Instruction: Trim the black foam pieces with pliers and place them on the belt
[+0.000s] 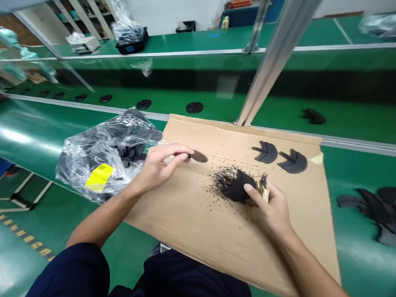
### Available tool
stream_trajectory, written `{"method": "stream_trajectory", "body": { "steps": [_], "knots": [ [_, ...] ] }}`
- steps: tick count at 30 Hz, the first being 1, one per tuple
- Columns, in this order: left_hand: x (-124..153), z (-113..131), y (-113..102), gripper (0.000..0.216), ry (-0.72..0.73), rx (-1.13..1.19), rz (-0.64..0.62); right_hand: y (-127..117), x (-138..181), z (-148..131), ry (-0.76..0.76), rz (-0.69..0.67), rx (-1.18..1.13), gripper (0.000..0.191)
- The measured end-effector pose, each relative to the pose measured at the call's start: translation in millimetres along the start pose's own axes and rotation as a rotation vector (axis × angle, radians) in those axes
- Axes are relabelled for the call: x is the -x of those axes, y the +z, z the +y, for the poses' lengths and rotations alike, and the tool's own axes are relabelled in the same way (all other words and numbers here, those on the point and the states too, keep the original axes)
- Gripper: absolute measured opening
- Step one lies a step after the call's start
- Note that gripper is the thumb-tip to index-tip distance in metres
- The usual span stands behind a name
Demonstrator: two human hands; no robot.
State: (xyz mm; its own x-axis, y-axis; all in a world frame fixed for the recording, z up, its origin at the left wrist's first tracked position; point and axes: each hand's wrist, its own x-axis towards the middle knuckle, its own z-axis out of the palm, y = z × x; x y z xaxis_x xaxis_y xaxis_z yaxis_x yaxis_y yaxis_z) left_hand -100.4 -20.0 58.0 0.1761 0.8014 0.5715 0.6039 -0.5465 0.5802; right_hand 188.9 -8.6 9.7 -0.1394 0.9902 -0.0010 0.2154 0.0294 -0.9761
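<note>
My left hand [164, 165] pinches a thin, dark rounded piece [198, 156] by its edge, over the cardboard sheet [187, 218]. My right hand [273, 204] holds a black curved plastic part [238, 186] under the thumb. The same hand also keeps a pair of nippers with pale handles [263, 187], jaws pointing away from me. Many tiny black clippings [223, 178] are scattered on the cardboard around that part. Two similar black parts with thin prongs, one [265, 151] beside the other [293, 161], lie just beyond my right hand.
To the left sits a clear plastic bag [109, 138] of black parts with a yellow label [100, 177]. More black parts [378, 211] are piled at the right. Behind a metal rail, a green belt [170, 91] carries several black pieces. A slanted aluminium post [273, 59] rises beyond the cardboard.
</note>
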Motion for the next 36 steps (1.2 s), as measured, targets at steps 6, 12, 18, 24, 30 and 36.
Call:
{"method": "stream_trajectory", "body": {
  "steps": [6,12,18,24,30,36],
  "knots": [
    [15,26,83,0.013,-0.051,0.285,-0.045,2,5,2,0.063,-0.047,-0.092,0.046],
    [25,18,96,0.025,-0.105,0.207,-0.058,5,11,3,0.076,-0.057,-0.062,0.04],
    [30,18,97,0.011,-0.199,0.285,-0.061,6,10,6,0.077,-0.022,-0.035,0.041],
    [31,15,98,0.015,-0.357,0.326,-0.129,8,10,7,0.031,-0.061,-0.008,0.042],
    [28,14,95,0.019,-0.343,0.248,-0.098,8,10,8,0.0,-0.11,0.008,0.04],
    [34,10,98,0.028,-0.358,0.383,-0.208,8,11,8,-0.005,-0.126,0.005,0.038]
  ]
}}
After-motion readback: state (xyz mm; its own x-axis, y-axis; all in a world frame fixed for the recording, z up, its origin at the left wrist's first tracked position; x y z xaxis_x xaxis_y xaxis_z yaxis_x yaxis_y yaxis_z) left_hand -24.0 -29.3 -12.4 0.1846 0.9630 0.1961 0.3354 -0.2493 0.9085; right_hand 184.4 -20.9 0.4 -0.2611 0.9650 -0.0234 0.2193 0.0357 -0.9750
